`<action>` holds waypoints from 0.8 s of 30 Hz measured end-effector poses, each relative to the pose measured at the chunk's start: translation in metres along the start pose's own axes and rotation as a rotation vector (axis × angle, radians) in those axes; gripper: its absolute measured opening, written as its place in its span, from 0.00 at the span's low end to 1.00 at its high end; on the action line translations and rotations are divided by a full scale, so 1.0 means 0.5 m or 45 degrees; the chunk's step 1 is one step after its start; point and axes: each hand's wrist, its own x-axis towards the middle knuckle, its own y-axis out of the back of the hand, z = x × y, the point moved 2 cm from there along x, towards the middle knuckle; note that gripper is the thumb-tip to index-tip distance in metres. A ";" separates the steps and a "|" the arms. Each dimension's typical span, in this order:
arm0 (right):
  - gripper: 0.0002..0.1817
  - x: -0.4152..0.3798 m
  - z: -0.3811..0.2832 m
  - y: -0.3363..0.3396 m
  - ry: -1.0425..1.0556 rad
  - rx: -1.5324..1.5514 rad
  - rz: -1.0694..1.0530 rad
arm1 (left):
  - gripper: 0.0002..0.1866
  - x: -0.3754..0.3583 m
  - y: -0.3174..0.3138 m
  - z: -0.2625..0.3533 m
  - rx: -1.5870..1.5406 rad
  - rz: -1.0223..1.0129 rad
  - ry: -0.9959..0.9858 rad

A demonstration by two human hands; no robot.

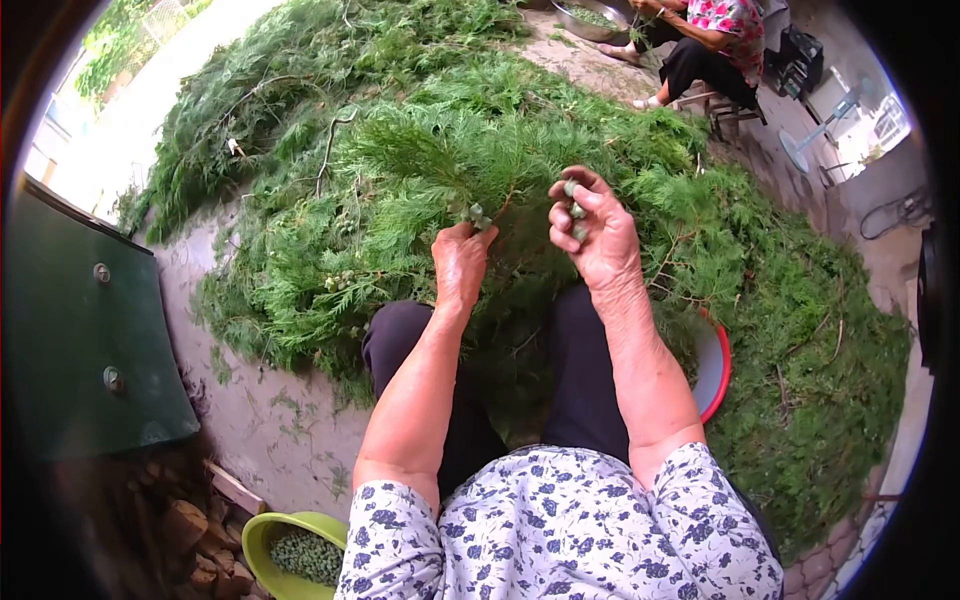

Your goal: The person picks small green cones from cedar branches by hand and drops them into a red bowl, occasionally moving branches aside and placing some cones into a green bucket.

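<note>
My left hand (461, 266) is closed around a leafy evergreen branch (412, 160), whose flat green sprays fan out beyond the fingers. A small cluster of pale green cones (477, 214) shows at its fingertips. To the right, my right hand (606, 238) is turned palm up, with its fingers curled over several small green cones (578, 211). The two hands are apart, both raised above my knees. A large heap of cut evergreen branches (560, 125) spreads in front of and beside me.
A lime-green basin (256, 548) with many green cones stands at lower left, near split firewood (185, 527). A red-rimmed bowl (720, 372) is beside my right leg. Another person (715, 45) sits at upper right by a metal bowl (590, 27). A dark green panel (95, 330) is at left.
</note>
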 end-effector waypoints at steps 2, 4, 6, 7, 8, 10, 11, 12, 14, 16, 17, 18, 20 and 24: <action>0.09 0.002 0.041 0.010 -0.108 0.130 -0.114 | 0.08 0.003 -0.005 0.004 0.083 0.014 -0.014; 0.07 -0.007 0.072 -0.003 -0.001 -0.338 0.010 | 0.12 0.013 -0.015 -0.015 0.148 0.023 -0.003; 0.08 -0.005 0.100 -0.016 0.397 -0.983 0.077 | 0.11 0.013 -0.022 -0.020 0.103 0.035 -0.070; 0.11 -0.008 0.103 -0.034 0.671 -1.298 0.123 | 0.11 0.013 -0.023 -0.023 0.060 0.050 -0.133; 0.12 -0.007 0.109 -0.044 0.789 -1.414 0.096 | 0.11 0.016 -0.025 -0.033 0.059 0.052 -0.132; 0.15 0.010 0.131 -0.042 0.919 -1.562 0.083 | 0.10 0.016 -0.024 -0.028 0.199 0.067 -0.287; 0.15 0.017 0.134 -0.039 0.917 -1.562 0.080 | 0.09 0.007 -0.025 -0.019 0.150 0.036 -0.299; 0.13 0.023 0.135 -0.038 0.949 -1.621 0.101 | 0.09 0.003 -0.023 -0.009 0.151 0.040 -0.297; 0.12 0.033 0.133 -0.039 0.979 -1.680 0.117 | 0.09 0.000 -0.022 -0.004 0.059 -0.003 -0.182; 0.09 0.041 0.132 -0.035 0.757 -1.620 0.085 | 0.10 0.002 -0.017 -0.001 0.114 -0.029 -0.127; 0.08 0.033 0.114 -0.048 0.605 -1.421 0.084 | 0.10 0.001 -0.014 0.005 0.130 -0.062 -0.099; 0.08 0.046 0.113 -0.023 0.392 -1.262 0.020 | 0.10 -0.001 -0.012 0.008 0.146 -0.094 -0.069; 0.06 0.041 0.098 -0.010 -0.060 -0.841 -0.059 | 0.10 0.006 -0.020 -0.007 0.039 -0.100 -0.106; 0.04 0.025 0.098 0.001 0.168 -1.040 -0.250 | 0.10 0.010 -0.017 -0.001 0.174 -0.071 -0.179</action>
